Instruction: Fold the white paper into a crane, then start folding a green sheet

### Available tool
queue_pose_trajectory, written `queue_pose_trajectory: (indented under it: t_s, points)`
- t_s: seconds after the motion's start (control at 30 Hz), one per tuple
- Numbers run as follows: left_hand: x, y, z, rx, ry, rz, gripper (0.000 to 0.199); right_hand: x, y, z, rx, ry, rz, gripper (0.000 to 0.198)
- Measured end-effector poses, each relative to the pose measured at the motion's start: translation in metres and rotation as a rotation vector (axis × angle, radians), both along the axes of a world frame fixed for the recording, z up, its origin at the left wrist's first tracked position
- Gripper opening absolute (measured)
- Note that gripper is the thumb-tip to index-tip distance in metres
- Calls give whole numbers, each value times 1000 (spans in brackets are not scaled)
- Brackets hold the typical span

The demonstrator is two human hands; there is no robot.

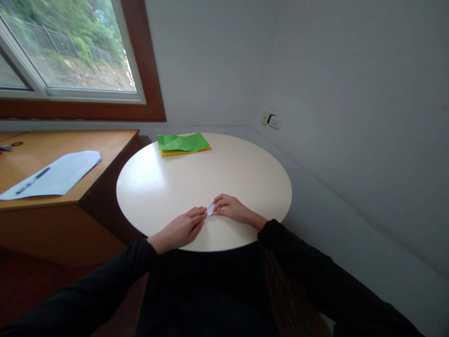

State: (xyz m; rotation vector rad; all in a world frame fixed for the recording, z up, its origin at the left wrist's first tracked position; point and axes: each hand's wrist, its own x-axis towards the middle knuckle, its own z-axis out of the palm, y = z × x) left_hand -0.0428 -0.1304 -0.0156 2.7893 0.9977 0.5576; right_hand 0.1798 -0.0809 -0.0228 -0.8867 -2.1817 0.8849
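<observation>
A small piece of folded white paper [210, 210] lies on the round cream table [242, 161] near its front edge, between my two hands. My left hand [184, 228] rests on the tabletop with fingers stretched out, their tips pressing the paper's left edge. From the other side my right hand [231, 208] reaches in, its fingers bent and closed on the right part of the paper. Fingers cover both ends, so the paper's full shape is hidden.
Creased green paper [184, 142] lies over yellow paper [185, 152] at the table's back left. To the left, a wooden desk [115, 145] holds white sheets [75, 171], a pen [33, 180] and partly visible scissors [12, 146]. Walls stand behind and to the right, with a socket [275, 122].
</observation>
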Motion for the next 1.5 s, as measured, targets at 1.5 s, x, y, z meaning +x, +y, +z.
queue_pose_trajectory:
  t_s: [1.5]
  points:
    - [-4,-4,3,-99,125,9,48,-12,-9,5,130,-173,-96,8]
